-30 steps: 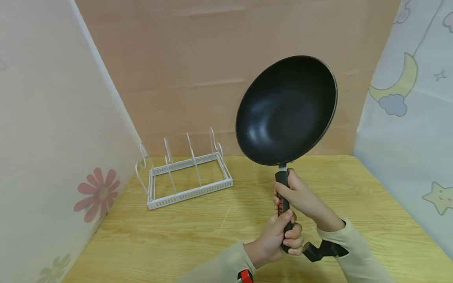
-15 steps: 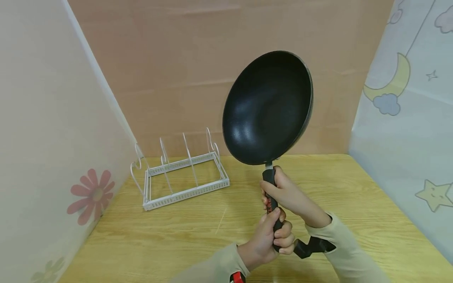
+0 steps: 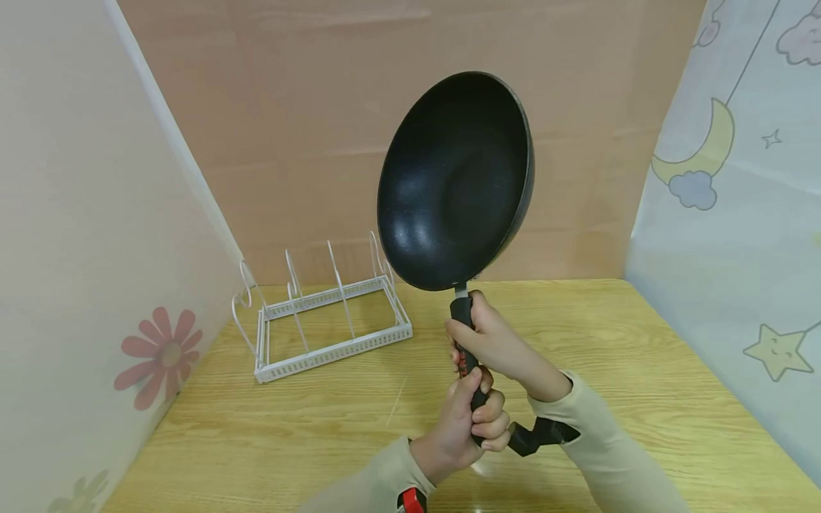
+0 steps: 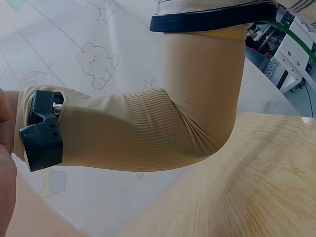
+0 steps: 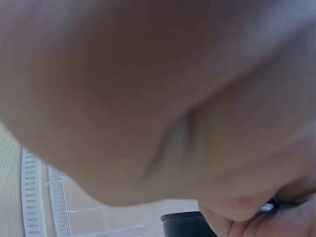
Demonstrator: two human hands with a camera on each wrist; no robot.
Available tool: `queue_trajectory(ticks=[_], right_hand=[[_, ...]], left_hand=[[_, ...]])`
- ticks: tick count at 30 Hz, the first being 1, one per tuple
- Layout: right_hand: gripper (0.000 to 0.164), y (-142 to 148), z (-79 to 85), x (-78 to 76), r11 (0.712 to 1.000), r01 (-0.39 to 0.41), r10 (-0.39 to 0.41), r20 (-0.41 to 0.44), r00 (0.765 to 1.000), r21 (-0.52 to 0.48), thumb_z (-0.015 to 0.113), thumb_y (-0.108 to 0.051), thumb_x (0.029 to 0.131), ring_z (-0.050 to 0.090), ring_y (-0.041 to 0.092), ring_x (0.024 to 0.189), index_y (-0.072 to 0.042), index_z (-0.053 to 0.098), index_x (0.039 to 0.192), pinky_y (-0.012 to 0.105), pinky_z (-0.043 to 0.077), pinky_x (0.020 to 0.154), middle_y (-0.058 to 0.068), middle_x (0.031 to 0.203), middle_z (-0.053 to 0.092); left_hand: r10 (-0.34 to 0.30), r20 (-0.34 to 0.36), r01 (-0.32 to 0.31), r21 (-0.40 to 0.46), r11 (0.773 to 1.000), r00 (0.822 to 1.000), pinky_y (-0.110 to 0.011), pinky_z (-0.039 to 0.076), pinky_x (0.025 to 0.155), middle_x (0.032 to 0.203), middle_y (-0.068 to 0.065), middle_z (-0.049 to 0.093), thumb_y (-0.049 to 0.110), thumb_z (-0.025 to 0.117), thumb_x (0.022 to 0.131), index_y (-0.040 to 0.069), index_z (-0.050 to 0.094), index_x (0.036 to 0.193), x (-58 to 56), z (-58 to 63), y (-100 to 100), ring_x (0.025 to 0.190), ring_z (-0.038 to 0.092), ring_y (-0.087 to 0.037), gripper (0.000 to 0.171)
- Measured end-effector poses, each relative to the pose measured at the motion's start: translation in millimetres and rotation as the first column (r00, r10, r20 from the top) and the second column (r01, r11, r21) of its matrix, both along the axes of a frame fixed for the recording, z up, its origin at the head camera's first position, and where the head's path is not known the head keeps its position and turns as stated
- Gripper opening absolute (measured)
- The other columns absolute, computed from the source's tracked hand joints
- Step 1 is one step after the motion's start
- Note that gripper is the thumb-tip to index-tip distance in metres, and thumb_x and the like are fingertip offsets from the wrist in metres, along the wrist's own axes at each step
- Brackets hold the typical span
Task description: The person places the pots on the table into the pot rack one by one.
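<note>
A black wok (image 3: pixel 457 182) is held up above the table in the head view, its dark inside facing me and its side turned partly to the right. My right hand (image 3: pixel 497 342) grips the upper part of its black handle (image 3: pixel 462 311), just below the bowl. Lower down, my left hand (image 3: pixel 458 420) wraps round the handle's end, close under the right hand. To the left, a white wire rack (image 3: pixel 333 352) with upright dividers stands on the table. Blurred skin of the right hand (image 5: pixel 148 123) fills most of the right wrist view, hiding much of the wok.
The wooden table (image 3: pixel 596 342) runs back to a plain peach backdrop (image 3: pixel 288 107). Patterned side panels border it, with a flower (image 3: pixel 165 356) on the left and a moon (image 3: pixel 705 146) on the right. A black mount (image 4: pixel 44 131) sits on the right wrist.
Both hands have carried the wok to the left and slightly up, toward the rack. Its bowl has turned so more of its outer right side shows. The view has shifted a little.
</note>
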State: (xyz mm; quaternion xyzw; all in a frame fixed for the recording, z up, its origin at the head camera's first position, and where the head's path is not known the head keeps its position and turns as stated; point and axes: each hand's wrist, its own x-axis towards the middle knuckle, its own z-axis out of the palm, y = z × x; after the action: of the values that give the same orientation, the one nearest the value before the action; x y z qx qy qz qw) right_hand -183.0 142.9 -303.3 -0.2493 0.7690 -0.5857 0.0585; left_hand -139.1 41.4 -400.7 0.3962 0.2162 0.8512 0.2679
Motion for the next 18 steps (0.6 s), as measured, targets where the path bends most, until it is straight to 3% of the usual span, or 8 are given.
queue_trajectory(ticks=[12, 18], right_hand=[[0.018, -19.7, 3.8, -11.3, 0.999, -0.029, 0.030, -0.022, 0.999, 0.035, 0.047, -0.006, 0.102, 0.057, 0.021, 0.051, 0.004, 0.034, 0.109, 0.034, 0.053, 0.050, 0.010, 0.067, 0.056], [0.016, -29.0, 3.3, -17.1, 0.997, -0.051, 0.054, -0.051, 0.997, 0.059, 0.047, -0.006, 0.102, 0.057, 0.021, 0.048, 0.004, 0.035, 0.109, 0.034, 0.053, 0.048, 0.009, 0.066, 0.057]], left_hand=[[0.052, 0.005, -0.052, 0.019, 0.998, 0.999, -0.017, 0.023, 0.044, 0.059, 0.013, 0.030, 0.041, 0.037, 0.109, 0.027, 0.047, 0.092, -4.4, 1.9, -14.6, 0.044, 0.022, -0.001, 0.023], [0.042, -0.015, -0.041, 0.066, 0.997, 0.999, -0.018, 0.021, 0.044, 0.060, 0.011, 0.029, 0.039, 0.032, 0.110, 0.029, 0.053, 0.096, -6.8, 3.3, -23.2, 0.045, 0.021, -0.002, 0.027]])
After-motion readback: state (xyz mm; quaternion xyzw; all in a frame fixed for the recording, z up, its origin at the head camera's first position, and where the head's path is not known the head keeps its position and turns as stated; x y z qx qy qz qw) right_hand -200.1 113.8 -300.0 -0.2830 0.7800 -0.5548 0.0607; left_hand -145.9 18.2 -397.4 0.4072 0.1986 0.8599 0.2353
